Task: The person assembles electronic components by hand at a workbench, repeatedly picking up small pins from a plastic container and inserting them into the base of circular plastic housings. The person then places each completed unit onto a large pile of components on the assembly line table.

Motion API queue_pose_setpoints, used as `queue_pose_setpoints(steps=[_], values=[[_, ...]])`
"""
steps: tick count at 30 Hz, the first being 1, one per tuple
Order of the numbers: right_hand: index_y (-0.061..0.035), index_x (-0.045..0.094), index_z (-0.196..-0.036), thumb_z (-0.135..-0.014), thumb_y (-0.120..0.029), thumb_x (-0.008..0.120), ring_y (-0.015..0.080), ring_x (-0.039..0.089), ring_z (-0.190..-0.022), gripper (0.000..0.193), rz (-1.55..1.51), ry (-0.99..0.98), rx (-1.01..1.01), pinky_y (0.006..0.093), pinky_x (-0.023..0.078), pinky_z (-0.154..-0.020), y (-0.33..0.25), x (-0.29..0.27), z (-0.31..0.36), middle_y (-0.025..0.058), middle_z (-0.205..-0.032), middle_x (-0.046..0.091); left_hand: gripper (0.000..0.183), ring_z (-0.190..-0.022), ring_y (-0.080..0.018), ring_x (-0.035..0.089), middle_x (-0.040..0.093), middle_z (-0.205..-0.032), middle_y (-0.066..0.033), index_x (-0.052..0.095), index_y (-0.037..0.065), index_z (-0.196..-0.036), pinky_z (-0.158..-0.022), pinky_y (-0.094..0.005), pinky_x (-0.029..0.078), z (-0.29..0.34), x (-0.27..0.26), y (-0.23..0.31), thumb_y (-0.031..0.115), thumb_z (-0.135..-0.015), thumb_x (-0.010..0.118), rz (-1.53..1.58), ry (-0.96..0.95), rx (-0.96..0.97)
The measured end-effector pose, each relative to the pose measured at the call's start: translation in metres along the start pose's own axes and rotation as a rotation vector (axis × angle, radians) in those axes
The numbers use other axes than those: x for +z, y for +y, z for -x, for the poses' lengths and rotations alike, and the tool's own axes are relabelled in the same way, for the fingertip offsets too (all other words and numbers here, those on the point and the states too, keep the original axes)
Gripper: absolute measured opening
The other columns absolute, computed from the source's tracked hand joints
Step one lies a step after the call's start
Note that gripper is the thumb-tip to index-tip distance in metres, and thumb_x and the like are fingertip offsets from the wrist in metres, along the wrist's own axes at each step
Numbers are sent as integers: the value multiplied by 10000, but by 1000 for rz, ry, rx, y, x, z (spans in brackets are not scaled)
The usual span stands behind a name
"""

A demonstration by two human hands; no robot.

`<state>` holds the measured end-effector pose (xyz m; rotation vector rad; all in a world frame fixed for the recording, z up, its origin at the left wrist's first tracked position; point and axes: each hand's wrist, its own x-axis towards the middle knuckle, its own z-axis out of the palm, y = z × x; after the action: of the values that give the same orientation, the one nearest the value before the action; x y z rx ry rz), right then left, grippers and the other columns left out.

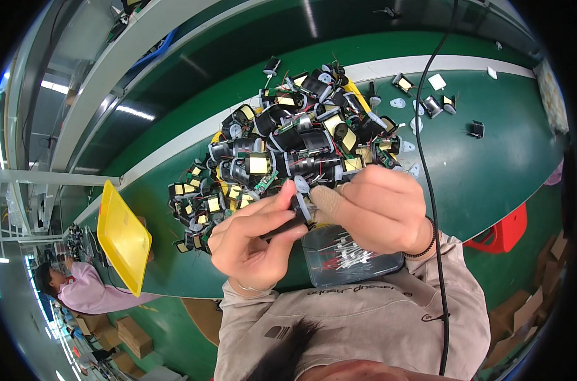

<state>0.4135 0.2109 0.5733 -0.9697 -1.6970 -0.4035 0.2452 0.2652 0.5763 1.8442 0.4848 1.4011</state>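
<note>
My left hand (253, 244) is closed around a small black cylindrical device part (299, 206), held between thumb and fingers over the front of the pile. A pale grey rubbery flap (302, 185) shows at the part's upper end. My right hand (384, 206), a beige wrap on one finger, is pinched against the right side of that part; what its fingertips grip is hidden. Just beyond both hands lies a heap of similar black parts (307, 140) with yellow pads, green circuit boards and thin wires. Beneath my right hand stands a clear plastic tray (323, 270) holding small white and red pieces.
A yellow tray (124, 238) stands tilted at the left. Loose parts (432, 106) lie on the green table (466, 165) at the right. A black cable (430, 165) hangs across the view beside my right wrist. A red stool (508, 230) and a co-worker (95, 289) are beyond the table.
</note>
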Motion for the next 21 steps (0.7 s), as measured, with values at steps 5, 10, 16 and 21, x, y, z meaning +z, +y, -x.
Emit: queue_pose_setpoints(steps=[5, 10, 16, 21], values=[[30, 633, -835, -521, -20, 619, 129, 476, -532, 318, -150, -125, 48, 228, 368, -395, 1, -5, -1, 21, -676, 516, 203, -883, -289, 657, 660, -844, -226, 598, -96, -793, -792, -340, 530, -8, -12, 6, -120, -633, 721, 194, -169, -271], [29, 635, -843, -537, -10, 626, 129, 468, -523, 309, -138, -136, 59, 233, 363, -394, -12, -6, -1, 16, -666, 507, 195, -898, -283, 647, 654, -831, -199, 592, -102, -805, -847, -365, 513, -6, -14, 5, -120, -658, 718, 428, -177, -349], [15, 647, -865, -571, -44, 680, 142, 481, -524, 302, -66, -45, 21, 250, 391, -420, -5, 4, 0, 14, -660, 517, 221, -941, -294, 633, 653, -874, -194, 568, -74, -832, -883, -386, 493, -7, -11, -2, -97, -674, 721, 427, -138, -271], [-15, 677, -916, -729, -100, 694, 185, 563, -539, 206, -419, -126, 452, 272, 435, -512, 1, -8, -8, 70, -666, 625, 226, -1004, -285, 610, 640, -950, -231, 557, -55, -854, -880, -355, 477, -14, -15, -1, -57, -699, 722, 496, -131, -348]])
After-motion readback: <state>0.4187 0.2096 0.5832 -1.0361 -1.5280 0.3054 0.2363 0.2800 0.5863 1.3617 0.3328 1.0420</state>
